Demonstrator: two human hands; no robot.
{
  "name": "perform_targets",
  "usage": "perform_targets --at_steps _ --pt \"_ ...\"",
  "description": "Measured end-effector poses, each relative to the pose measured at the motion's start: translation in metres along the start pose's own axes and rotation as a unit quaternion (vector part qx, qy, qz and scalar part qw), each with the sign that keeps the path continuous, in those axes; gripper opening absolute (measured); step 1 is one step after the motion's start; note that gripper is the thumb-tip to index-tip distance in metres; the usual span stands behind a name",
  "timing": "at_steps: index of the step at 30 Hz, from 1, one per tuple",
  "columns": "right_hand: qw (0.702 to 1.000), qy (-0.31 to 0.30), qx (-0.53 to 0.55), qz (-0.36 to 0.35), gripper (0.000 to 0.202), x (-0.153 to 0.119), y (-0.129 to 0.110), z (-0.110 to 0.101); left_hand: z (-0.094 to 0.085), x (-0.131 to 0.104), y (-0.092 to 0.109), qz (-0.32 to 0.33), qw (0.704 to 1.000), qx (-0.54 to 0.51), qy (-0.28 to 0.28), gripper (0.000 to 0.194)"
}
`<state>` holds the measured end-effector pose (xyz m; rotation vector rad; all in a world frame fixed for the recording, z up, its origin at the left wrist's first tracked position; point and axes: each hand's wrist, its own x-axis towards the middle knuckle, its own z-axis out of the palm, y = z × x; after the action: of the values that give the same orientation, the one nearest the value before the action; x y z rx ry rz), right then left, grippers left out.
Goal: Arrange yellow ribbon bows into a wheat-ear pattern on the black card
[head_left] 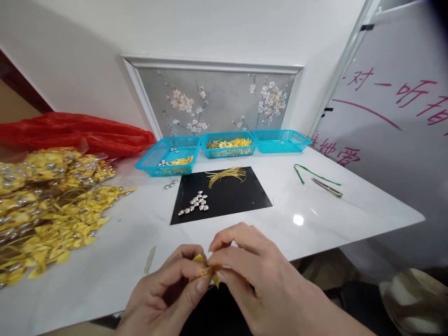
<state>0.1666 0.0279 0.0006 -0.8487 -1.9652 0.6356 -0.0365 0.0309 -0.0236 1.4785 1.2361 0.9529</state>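
Observation:
Just past the table's front edge, my left hand (171,284) pinches a small yellow ribbon piece (199,258) between thumb and forefinger. Fingers of my right hand (252,266) close on the same piece from the other side, and most of it is hidden by both hands. Beyond them lies a black mat (227,200) on the white table. Silver oval beads (199,200) are grouped on its left part, and a bundle of gold cords (227,174) rests along its far edge.
Three blue baskets stand at the back: one with beads and yellow pieces (150,163), one with yellow pieces (210,152), one nearly bare (280,148). Yellow beaded strands (66,228) and red mesh (77,130) fill the left. Pointed metal tweezers (327,187) and green ties (317,173) lie right.

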Motion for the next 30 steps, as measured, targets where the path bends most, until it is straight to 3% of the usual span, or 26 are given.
perform_targets --at_steps 6,11,14,16,20,22,25,30 --pt "0.999 0.028 -0.025 -0.029 0.021 0.002 0.004 0.008 0.001 0.001 -0.012 -0.006 0.998 -0.038 0.044 0.016" --pt "0.998 0.036 -0.047 -0.024 0.019 0.003 0.004 0.009 0.001 0.0 -0.004 -0.015 1.0 0.001 0.014 0.02" --pt "0.998 0.062 0.01 -0.013 0.016 0.003 0.004 0.012 0.003 -0.002 0.002 -0.015 1.0 0.008 0.002 0.022" --pt "0.992 0.092 0.09 0.01 0.015 0.003 0.004 0.017 0.007 -0.003 0.005 -0.03 0.998 -0.035 0.038 0.022" --pt "0.938 0.13 0.297 0.124 0.007 0.007 0.007 0.03 0.015 -0.005 0.005 -0.027 0.978 -0.149 0.142 0.02" --pt "0.908 0.138 0.361 0.162 0.009 0.007 0.008 0.035 0.016 -0.004 0.003 0.003 0.968 -0.188 0.164 0.015" --pt "0.889 0.144 0.393 0.183 0.014 0.007 0.008 0.038 0.015 -0.003 0.001 0.027 0.961 -0.214 0.174 0.014" --pt "0.93 0.141 0.309 0.142 0.008 0.007 0.005 0.036 0.013 -0.006 0.002 -0.006 0.96 -0.23 0.158 0.02"
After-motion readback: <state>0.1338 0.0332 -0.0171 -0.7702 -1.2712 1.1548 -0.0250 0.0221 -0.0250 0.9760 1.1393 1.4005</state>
